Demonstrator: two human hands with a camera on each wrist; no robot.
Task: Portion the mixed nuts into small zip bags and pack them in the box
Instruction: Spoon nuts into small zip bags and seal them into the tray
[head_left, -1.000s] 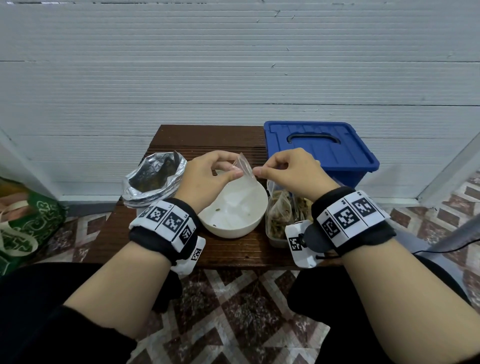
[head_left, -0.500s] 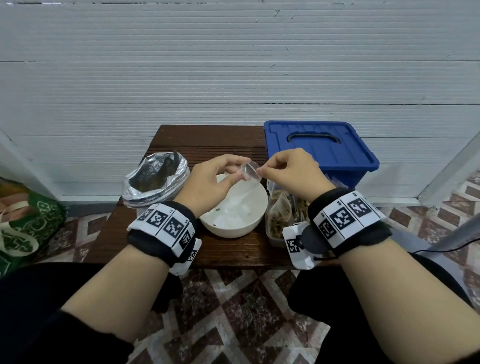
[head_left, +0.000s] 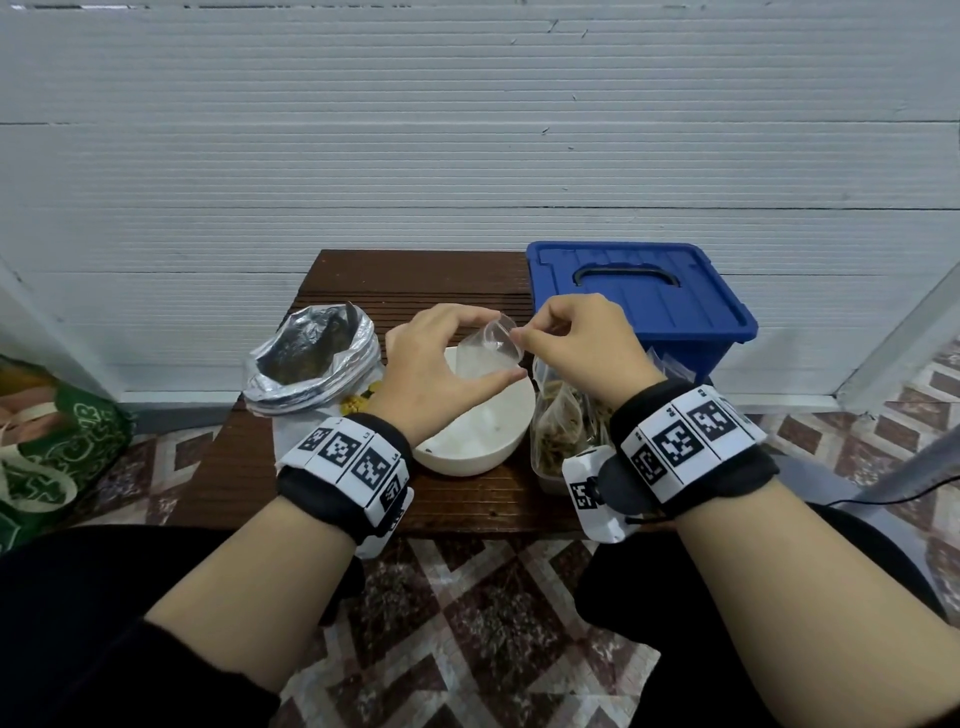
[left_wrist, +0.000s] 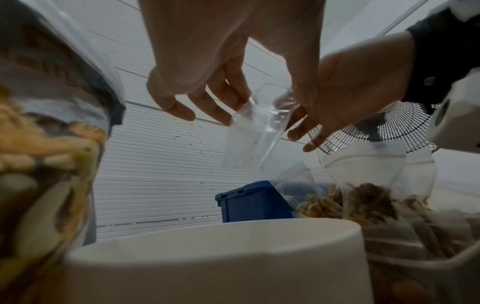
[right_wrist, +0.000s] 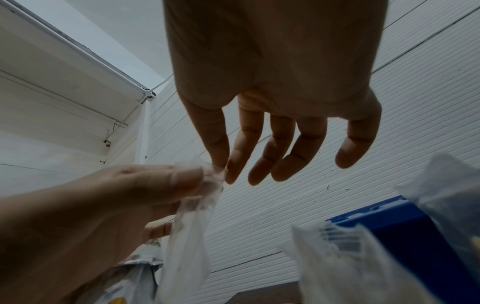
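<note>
Small empty zip bag (head_left: 491, 349) held above white bowl (head_left: 511, 423). Left hand (head_left: 434, 371) and right hand (head_left: 574, 348) each clamp pinch grip on opposite mouth lips. Film likely featherlight, limp, slippery; best hold at stiffer zip rim.

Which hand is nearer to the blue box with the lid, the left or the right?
Right. The right hand is just in front of the blue box, overlapping its lid edge; the left hand is further left, above the white bowl.

Head view even, soft light; wrist views dim, blurry w/ edge warp.
</note>
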